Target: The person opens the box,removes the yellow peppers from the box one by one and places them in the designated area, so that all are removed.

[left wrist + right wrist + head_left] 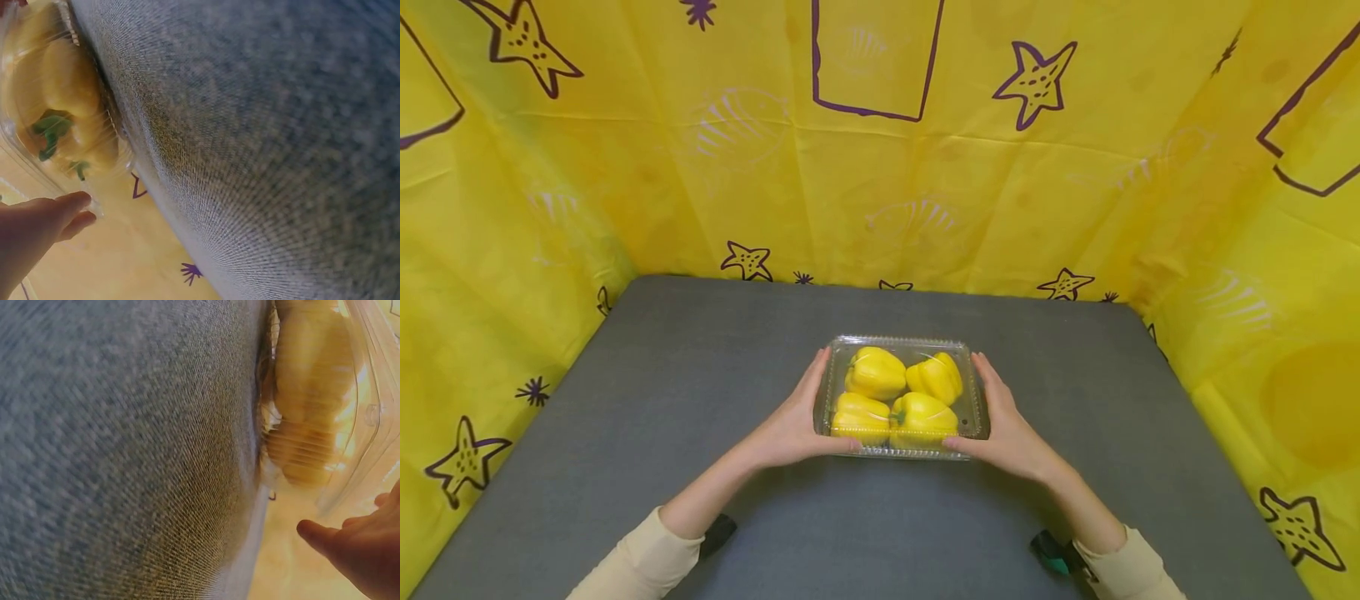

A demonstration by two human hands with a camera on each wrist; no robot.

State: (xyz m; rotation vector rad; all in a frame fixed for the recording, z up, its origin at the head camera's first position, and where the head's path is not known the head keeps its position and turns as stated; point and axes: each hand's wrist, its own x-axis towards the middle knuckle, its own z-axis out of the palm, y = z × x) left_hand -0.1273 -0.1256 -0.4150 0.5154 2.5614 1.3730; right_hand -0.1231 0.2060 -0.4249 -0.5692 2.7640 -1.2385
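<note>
A clear plastic clamshell container [973,387] with a ridged rim stands in the middle of the grey table. Several yellow bell peppers [876,372] fill it, and green stems show through the plastic in the left wrist view. My left hand [790,421] lies along its left side with the fingers straight, its thumb reaching across the near edge. On the opposite side my right hand [1011,429] mirrors it, straight fingers at the wall and thumb at the near right corner. In the right wrist view the right thumb [319,536] extends just below the container's corner.
A grey cloth covers the table [737,333]. Yellow fabric [880,167] printed with starfish and fish outlines hangs around its back and sides. Dark straps [1051,552] show near the sleeves at the wrists.
</note>
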